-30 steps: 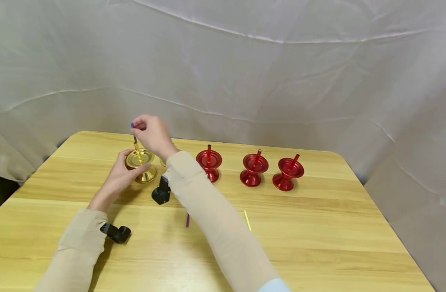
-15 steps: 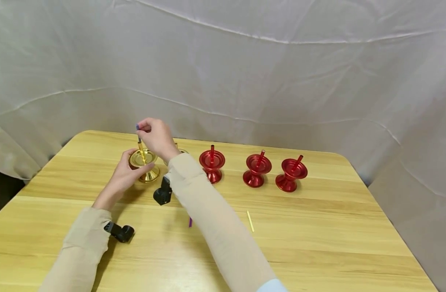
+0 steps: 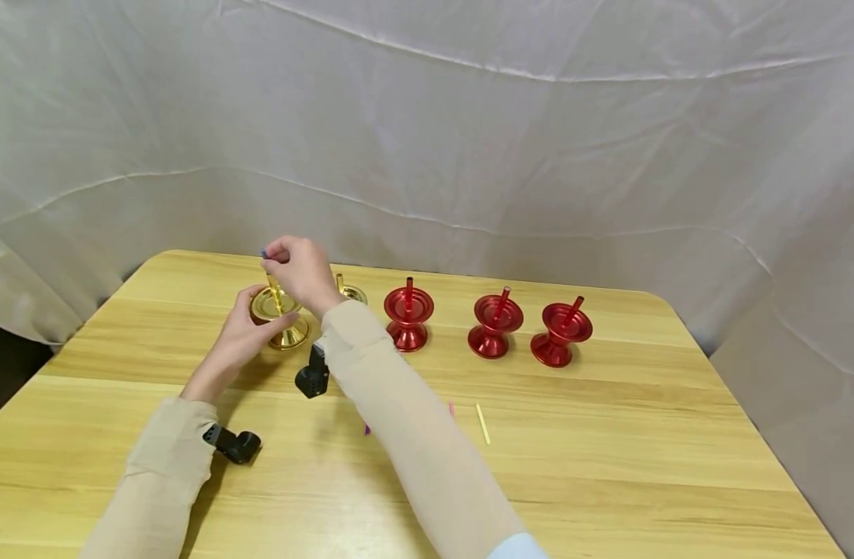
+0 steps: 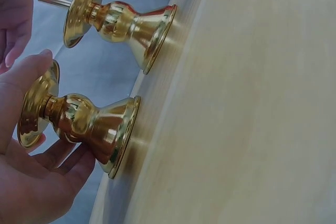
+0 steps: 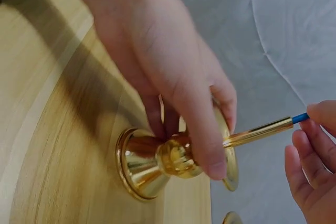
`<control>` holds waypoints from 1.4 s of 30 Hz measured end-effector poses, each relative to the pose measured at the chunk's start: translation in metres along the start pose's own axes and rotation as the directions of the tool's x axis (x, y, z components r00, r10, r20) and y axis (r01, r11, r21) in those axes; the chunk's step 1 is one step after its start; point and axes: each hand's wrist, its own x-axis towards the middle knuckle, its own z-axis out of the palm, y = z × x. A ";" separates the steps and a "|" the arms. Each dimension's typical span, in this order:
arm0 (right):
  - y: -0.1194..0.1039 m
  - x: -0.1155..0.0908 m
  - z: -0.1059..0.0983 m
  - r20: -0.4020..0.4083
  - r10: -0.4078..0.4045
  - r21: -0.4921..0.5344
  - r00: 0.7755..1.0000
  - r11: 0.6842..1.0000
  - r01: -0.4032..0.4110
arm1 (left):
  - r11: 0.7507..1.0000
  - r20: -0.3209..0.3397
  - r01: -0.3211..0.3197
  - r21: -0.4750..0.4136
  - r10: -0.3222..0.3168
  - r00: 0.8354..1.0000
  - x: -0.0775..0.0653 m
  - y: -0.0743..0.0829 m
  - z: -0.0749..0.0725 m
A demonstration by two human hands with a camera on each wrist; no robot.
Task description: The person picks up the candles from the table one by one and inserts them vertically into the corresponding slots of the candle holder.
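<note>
My left hand [image 3: 237, 335] grips the left gold candle holder [image 3: 290, 337], its thumb at the dish and its fingers round the body. In the left wrist view this holder [image 4: 79, 116] stands with its base on the table. A gold tube [image 5: 257, 132] rises from its dish. Above it, my right hand [image 3: 303, 272] pinches a thin blue stick [image 5: 300, 118] between thumb and fingers. The stick's lower end is inside the tube's top, and a short blue length shows between tube and fingertips. A second gold candle holder [image 4: 118, 22] stands close by, partly behind my right hand in the head view.
Several red candle holders [image 3: 491, 326] with upright tubes stand to the right along the wooden table [image 3: 609, 466]. A yellow stick [image 3: 483, 423], a pink stick [image 3: 451, 409] and a purple stick [image 3: 367, 428] lie nearer me, the last two partly hidden by my right sleeve.
My right hand has come down, and the blue stick has sunk deeper into the gold tube. My left hand keeps its grip on the holder. The pink stick's end has come into sight.
</note>
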 end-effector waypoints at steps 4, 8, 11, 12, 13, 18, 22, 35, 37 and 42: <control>0.003 -0.001 0.001 0.002 0.004 -0.036 1.000 0.999 -0.004 | 1.000 0.001 0.003 0.003 -0.003 1.000 0.001 0.000 0.001; 0.006 -0.002 -0.001 -0.006 0.011 -0.037 1.000 0.999 -0.011 | 1.000 0.011 0.006 -0.007 -0.006 1.000 0.003 -0.001 0.002; 0.005 -0.003 -0.002 -0.004 0.009 -0.036 1.000 0.999 -0.009 | 1.000 0.012 0.005 -0.002 -0.005 1.000 0.004 -0.002 0.002; 0.005 -0.003 -0.003 -0.003 0.008 -0.036 1.000 0.999 -0.008 | 1.000 0.011 0.003 0.001 -0.003 1.000 0.005 -0.002 0.002; 0.004 -0.004 -0.004 -0.003 0.008 -0.035 1.000 0.999 -0.008 | 1.000 0.011 0.003 0.005 -0.003 1.000 0.005 -0.002 0.002; -0.002 -0.008 -0.011 -0.003 -0.007 0.019 1.000 1.000 0.007 | 1.000 0.007 -0.008 0.009 0.007 1.000 0.005 -0.002 0.001; -0.012 -0.015 -0.027 -0.009 -0.069 0.037 0.998 0.997 0.069 | 1.000 0.003 -0.018 -0.001 0.018 1.000 0.006 -0.002 0.000; -0.007 -0.082 -0.079 -0.011 -0.374 -0.106 0.927 0.923 0.371 | 1.000 -0.008 -0.021 -0.012 0.021 1.000 0.003 -0.004 -0.007; -0.001 -0.093 -0.083 -0.009 -0.400 -0.134 0.917 0.909 0.395 | 1.000 -0.008 -0.027 -0.006 0.027 1.000 0.002 -0.005 -0.008; 0.016 -0.116 -0.091 -0.028 -0.424 -0.106 0.905 0.902 0.419 | 1.000 -0.002 -0.020 0.007 0.020 1.000 0.002 -0.005 -0.010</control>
